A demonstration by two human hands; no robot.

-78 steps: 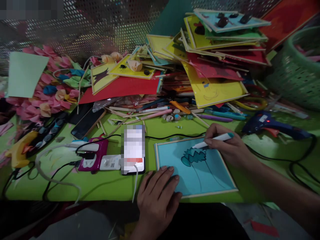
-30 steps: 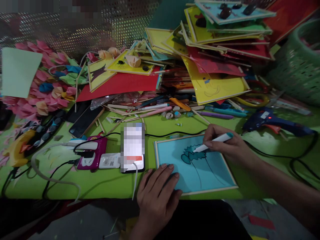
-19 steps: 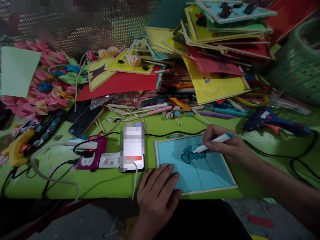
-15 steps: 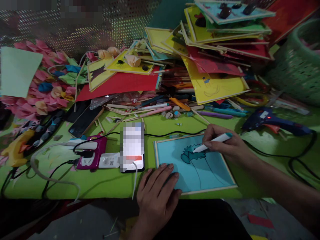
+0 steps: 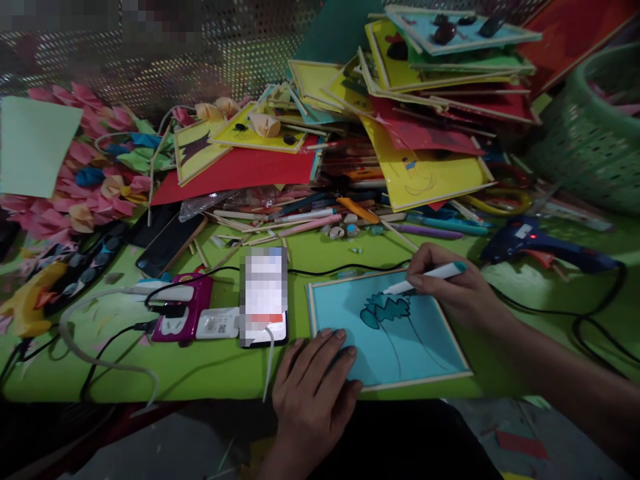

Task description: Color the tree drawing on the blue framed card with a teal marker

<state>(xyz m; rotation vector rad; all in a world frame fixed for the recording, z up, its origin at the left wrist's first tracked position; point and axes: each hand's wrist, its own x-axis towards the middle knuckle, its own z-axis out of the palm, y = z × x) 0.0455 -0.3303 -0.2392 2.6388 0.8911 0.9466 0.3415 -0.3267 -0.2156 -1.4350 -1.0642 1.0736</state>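
Observation:
A blue sheet of paper (image 5: pixel 345 303) framed with thin wooden sticks lies on the green table. On it is a teal drawing (image 5: pixel 391 309) with a dark zigzag outline, partly coloured in, and two thin lines running down from it. My right hand (image 5: pixel 445 283) pinches a white marker (image 5: pixel 425 277) with a teal end; its tip is at the upper edge of the drawing. My left hand (image 5: pixel 320 383) rests with fingers stretched out on the sheet's lower left corner.
Left of the sheet are a lit phone (image 5: pixel 263 297) and a magenta power strip (image 5: pixel 185 310) with cables. A glue gun (image 5: pixel 545 247) lies at the right, its cord trailing. Behind are loose markers, a pile of framed pictures (image 5: pixel 430 173), paper flowers (image 5: pixel 85 173) and a green basket (image 5: pixel 590 133).
My right hand has shifted the marker tip slightly up, from inside the drawing to its upper edge. My left hand stays on the sheet.

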